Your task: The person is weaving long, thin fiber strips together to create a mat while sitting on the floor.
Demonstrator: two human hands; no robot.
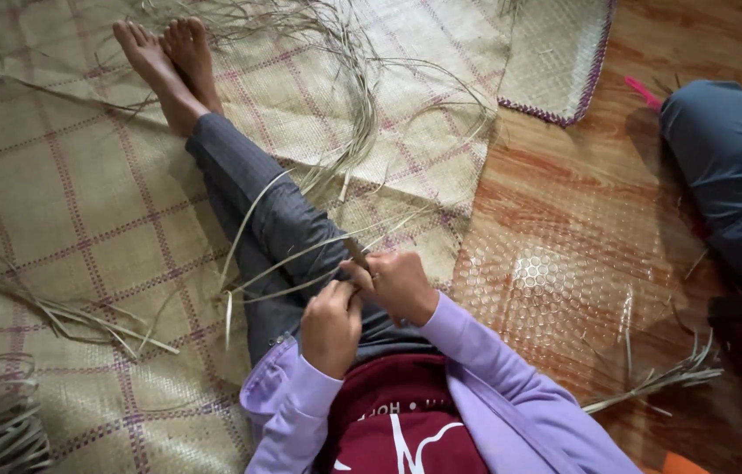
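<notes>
Dried strips are worked by two hands over outstretched legs on a woven mat point(81, 202).

The mat is spread over a floor point(564, 175) partly covered by bubble wrap point(546, 272), with loose strip bundles point(2, 434) scattered about. Pale strips point(292, 254) are pinched above the lap: the left hand point(332, 323) is closed on them, and the right hand point(399, 283) is clamped on a small tool point(357, 253) against them.
</notes>
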